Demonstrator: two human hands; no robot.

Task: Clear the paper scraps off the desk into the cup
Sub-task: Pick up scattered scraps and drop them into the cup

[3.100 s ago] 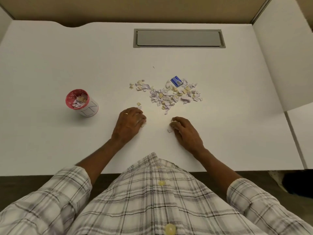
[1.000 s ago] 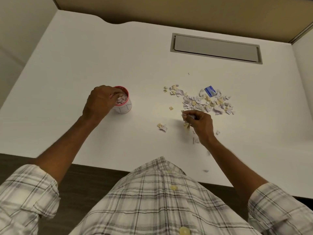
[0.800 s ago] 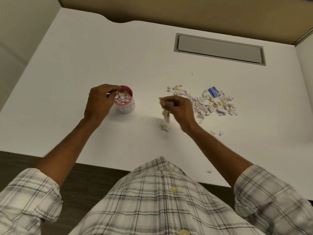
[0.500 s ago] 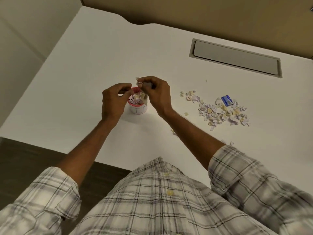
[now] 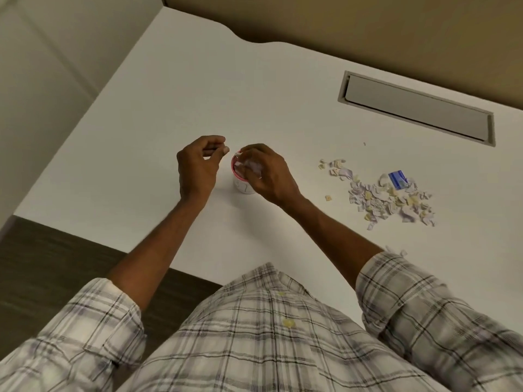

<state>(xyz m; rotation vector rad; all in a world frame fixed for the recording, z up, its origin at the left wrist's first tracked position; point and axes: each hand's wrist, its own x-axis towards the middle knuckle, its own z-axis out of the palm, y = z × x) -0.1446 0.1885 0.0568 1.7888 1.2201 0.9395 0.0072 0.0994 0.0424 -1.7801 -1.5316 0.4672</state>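
Note:
A small white cup (image 5: 242, 185) with a red rim stands on the white desk (image 5: 254, 103), stuffed with paper scraps. My right hand (image 5: 267, 172) is over its mouth, fingers curled around a wad of pale scraps (image 5: 250, 166) at the rim. My left hand (image 5: 198, 165) hovers just left of the cup, fingers loosely curled and holding nothing. A pile of torn scraps (image 5: 379, 196) lies to the right, with a blue piece (image 5: 397, 180) at its far edge. One stray scrap (image 5: 328, 198) lies between the cup and the pile.
A grey cable hatch (image 5: 416, 110) is set into the desk at the back right. A few scraps (image 5: 396, 251) lie near my right sleeve. The desk's front edge drops to a dark floor (image 5: 42, 264) on the left. A beige partition stands behind.
My right hand has carried scraps from the pile over to the cup and lowered onto its mouth. My left hand has drawn back slightly from the rim.

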